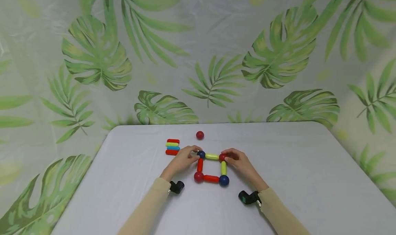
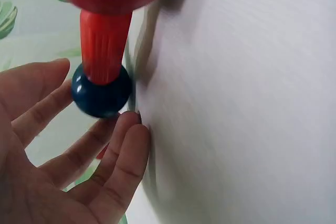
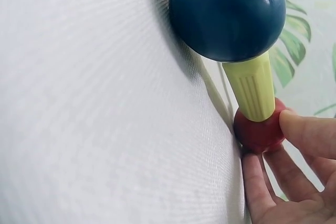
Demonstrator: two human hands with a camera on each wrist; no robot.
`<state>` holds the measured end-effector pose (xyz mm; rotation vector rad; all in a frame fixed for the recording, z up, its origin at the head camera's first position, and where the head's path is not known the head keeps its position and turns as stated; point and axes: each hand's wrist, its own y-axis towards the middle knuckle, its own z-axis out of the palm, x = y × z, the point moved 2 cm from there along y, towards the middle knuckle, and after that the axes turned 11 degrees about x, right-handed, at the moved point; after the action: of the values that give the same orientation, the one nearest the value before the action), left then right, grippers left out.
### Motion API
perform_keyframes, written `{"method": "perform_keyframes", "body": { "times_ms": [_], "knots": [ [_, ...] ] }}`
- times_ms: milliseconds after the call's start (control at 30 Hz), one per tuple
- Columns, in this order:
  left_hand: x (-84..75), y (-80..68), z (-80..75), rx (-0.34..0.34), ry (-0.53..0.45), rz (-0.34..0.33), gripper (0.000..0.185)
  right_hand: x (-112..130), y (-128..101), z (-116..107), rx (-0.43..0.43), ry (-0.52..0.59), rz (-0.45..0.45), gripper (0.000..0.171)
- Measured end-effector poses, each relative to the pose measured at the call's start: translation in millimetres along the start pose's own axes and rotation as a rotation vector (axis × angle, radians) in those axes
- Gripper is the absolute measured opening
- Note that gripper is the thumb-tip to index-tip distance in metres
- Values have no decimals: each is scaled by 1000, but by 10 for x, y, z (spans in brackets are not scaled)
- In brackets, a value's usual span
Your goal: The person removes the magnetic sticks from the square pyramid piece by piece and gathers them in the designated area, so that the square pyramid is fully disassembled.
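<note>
A square frame of coloured rods and balls lies on the white table. My left hand (image 1: 183, 158) curls its fingers round the dark blue ball (image 1: 201, 154) at the far left corner, its thumb close beside it in the left wrist view. At the far right corner, my right hand (image 1: 240, 162) pinches a red ball (image 3: 260, 129) between thumb and fingers. A yellow rod (image 1: 211, 156) joins these two balls. Red rods form the left and near sides, with a red ball (image 1: 199, 177) at the near left corner. Another yellow rod (image 3: 251, 87) runs to the near right blue ball (image 1: 224, 180).
A loose red ball (image 1: 200, 135) sits beyond the frame near the table's far edge. Left of it, several rods (image 1: 173, 144) in red, yellow and blue lie in a stack, close to the left hand. A leaf-patterned cloth (image 1: 213, 80) hangs behind the table (image 1: 294, 166).
</note>
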<state>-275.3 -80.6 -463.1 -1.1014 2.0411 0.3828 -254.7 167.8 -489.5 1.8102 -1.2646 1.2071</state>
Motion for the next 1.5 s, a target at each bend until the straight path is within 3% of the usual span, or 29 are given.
{"method": "perform_keyframes", "body": {
  "times_ms": [100,267,567,667,900,1033,1300,1500],
  "knots": [
    [-51,142,97,47,86,-31,26,3,-3,11,11,8,-13,24],
    [-67,243,200,52,198,-53,22,10,-10,19,6,3,-1,24],
    [-86,211,169,-33,121,-24,12,-11,-3,6,4,12,15,23],
    [-61,236,113,-120,69,-29,17,-19,1,7,1,0,30,23],
    [37,447,-108,-482,-181,-56,25,-8,-10,3,-3,0,17,22],
    [94,584,-189,-573,-193,-122,24,4,-17,2,3,12,8,23],
    [233,727,-222,-554,-143,-172,25,11,-12,22,1,14,12,23],
    [243,685,-217,-536,-101,-123,34,27,-19,21,-20,5,33,22]
  ]
}}
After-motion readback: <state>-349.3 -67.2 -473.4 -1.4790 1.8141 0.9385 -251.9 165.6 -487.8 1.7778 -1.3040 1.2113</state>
